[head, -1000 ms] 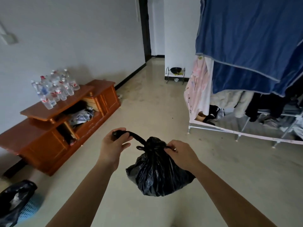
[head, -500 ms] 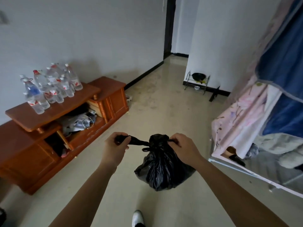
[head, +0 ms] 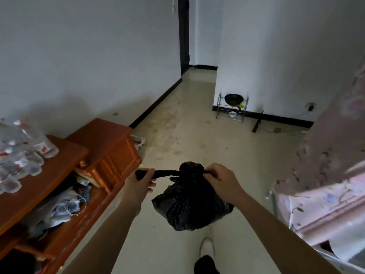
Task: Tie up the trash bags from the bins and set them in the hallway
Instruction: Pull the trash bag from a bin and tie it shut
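Observation:
A full black trash bag [head: 189, 206] hangs in the air in front of me, its top bunched into a knot. My left hand [head: 138, 184] grips one twisted strip of the bag's top, stretched out level to the left. My right hand [head: 221, 180] pinches the other strip right beside the knot. The bag hangs clear of the floor between my forearms. Ahead, a doorway [head: 199, 74] leads out of the room along the pale tiled floor.
A low wooden cabinet [head: 110, 147] with plastic bottles [head: 21, 153] on top stands close on my left. A small metal rack with a black pan [head: 233, 103] sits by the far wall. Pink floral fabric [head: 325, 184] is on the right. My white shoe [head: 206, 248] shows below the bag.
I have walked forward toward the doorway; the cabinet is nearer and the rack closer. My left hand has pulled its strip straighter and level. Both hands keep their hold.

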The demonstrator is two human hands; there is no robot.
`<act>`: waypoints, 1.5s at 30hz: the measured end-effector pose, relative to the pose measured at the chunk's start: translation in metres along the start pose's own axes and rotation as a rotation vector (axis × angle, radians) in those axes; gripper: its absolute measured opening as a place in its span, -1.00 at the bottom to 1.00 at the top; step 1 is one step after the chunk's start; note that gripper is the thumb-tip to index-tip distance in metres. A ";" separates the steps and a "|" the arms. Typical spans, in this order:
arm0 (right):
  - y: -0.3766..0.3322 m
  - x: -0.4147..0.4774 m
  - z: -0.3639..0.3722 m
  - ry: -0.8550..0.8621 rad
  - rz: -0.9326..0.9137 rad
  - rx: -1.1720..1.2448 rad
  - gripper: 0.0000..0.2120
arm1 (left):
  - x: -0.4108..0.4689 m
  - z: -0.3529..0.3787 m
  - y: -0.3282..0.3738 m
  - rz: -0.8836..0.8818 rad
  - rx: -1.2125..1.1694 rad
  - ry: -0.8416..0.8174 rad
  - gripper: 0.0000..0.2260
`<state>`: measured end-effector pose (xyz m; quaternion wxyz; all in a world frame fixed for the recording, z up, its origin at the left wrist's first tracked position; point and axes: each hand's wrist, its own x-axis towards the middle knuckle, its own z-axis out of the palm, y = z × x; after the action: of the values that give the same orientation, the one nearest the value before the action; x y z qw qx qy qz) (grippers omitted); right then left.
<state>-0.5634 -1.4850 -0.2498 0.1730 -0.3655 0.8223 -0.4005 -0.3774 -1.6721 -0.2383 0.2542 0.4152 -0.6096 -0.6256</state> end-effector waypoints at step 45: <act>0.131 1.442 -0.119 0.028 0.031 -0.154 -0.90 | 1.369 0.405 0.359 0.217 0.143 0.007 -0.93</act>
<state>-1.6637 -2.4343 -0.2673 0.1390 -0.3590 0.8586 -0.3386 -1.5010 -2.6224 -0.2113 0.2924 0.3660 -0.6931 -0.5478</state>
